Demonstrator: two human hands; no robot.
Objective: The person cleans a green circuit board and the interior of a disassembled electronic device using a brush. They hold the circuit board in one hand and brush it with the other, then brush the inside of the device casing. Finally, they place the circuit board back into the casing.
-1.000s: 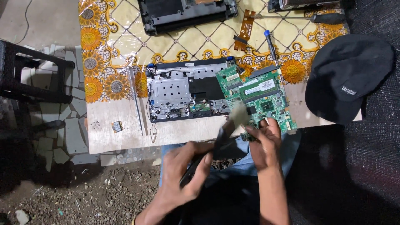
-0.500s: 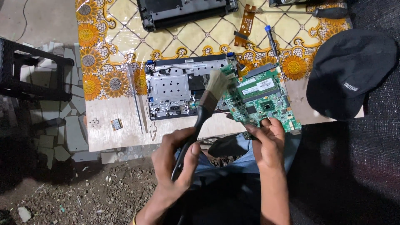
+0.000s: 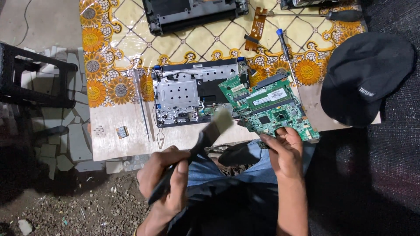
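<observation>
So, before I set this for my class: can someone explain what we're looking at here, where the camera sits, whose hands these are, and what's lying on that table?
The camera is worn on a person's head and looks down at their own two bare hands; there is no machine. The left hand grips a dark-handled brush, its bristles blurred. The right hand holds the near edge of a green circuit board. Both hover over a table covered with a yellow flowered cloth. On it lie an opened laptop base showing metal plates, another dark laptop part further away, a blue-tipped screwdriver, an orange ribbon strip and a black cap at the right.
</observation>
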